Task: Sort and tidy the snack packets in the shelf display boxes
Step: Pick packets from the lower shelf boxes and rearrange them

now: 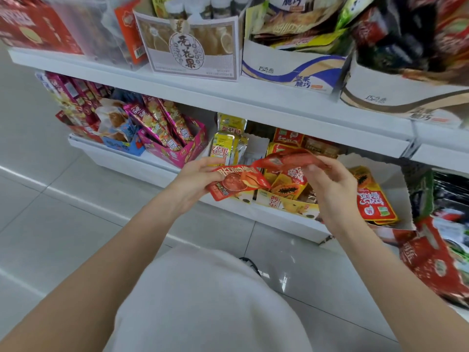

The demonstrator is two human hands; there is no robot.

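My left hand (195, 177) grips a red snack packet (237, 182) by its left edge, in front of the lower shelf. My right hand (330, 181) pinches a second red packet (286, 158) that arches up between the two hands. Just behind them sits a yellow display box (284, 201) holding papaya and mango packets. A yellow mango packet (224, 146) stands upright to its left. A red and yellow packet (374, 201) lies in the white box to the right.
A pink display box (177, 153) with purple packets and a small blue box (121, 144) stand at the lower left. The upper shelf (203, 92) carries a fig box (187, 49) and white nut boxes (291, 69). Red bags (431, 260) hang at the right. Grey floor tiles lie below.
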